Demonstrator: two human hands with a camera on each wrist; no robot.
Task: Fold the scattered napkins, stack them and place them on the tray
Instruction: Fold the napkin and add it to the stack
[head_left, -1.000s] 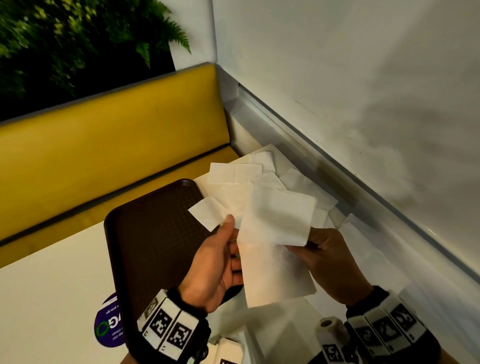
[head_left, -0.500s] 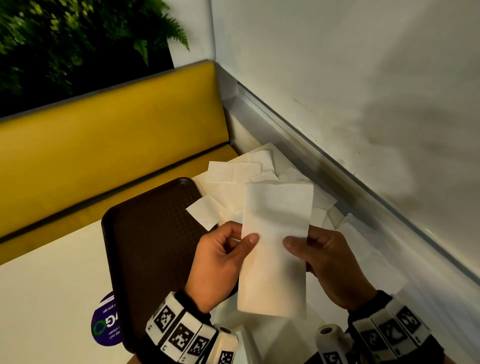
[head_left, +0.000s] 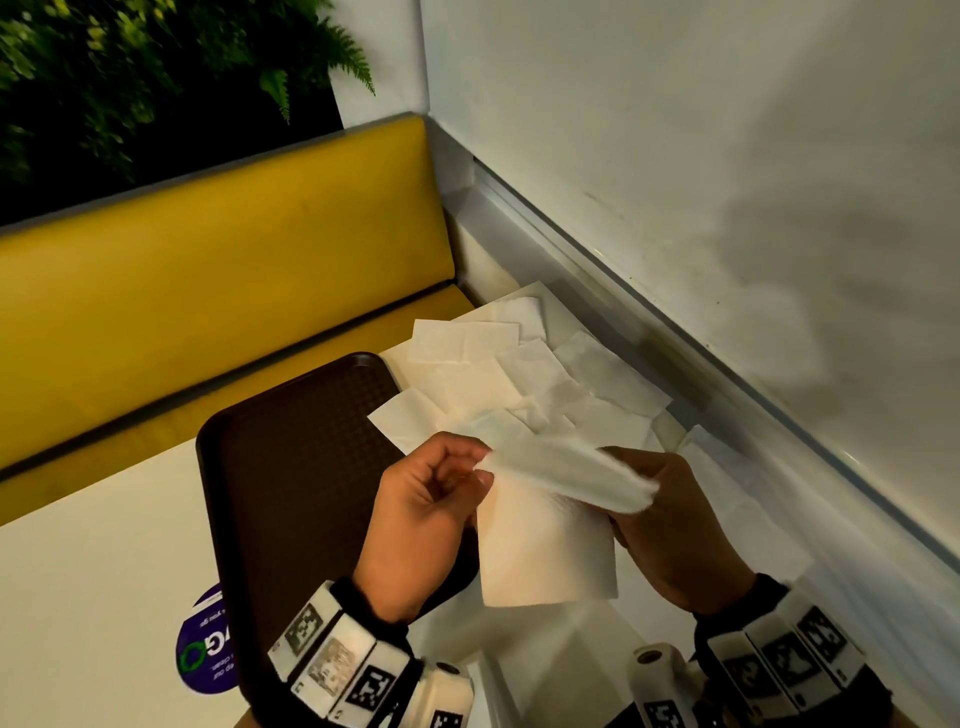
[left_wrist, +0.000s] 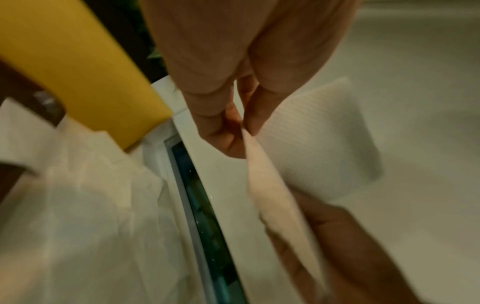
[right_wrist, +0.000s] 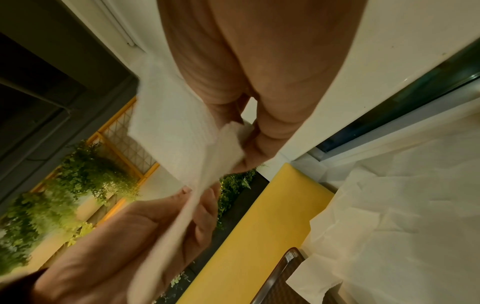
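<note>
A white napkin (head_left: 545, 540) hangs in the air between both hands, its top half bent over towards me. My left hand (head_left: 431, 499) pinches its upper left edge between thumb and fingers, as the left wrist view shows (left_wrist: 241, 127). My right hand (head_left: 670, 525) pinches the right edge, also seen from the right wrist (right_wrist: 241, 139). A dark brown tray (head_left: 291, 467) lies on the white table to the left, with nothing stacked on its visible part. Several loose napkins (head_left: 519, 384) lie scattered in the table's far corner, one corner overlapping the tray.
A yellow bench (head_left: 208, 291) runs behind the table. A white wall with a ledge (head_left: 675, 364) borders the right side. A purple round sticker (head_left: 205, 660) sits on the table beside the tray. Green plants (head_left: 130, 78) stand beyond the bench.
The napkin was held flat and upright; its top half now folds down towards me. Both hands keep hold of its side edges.
</note>
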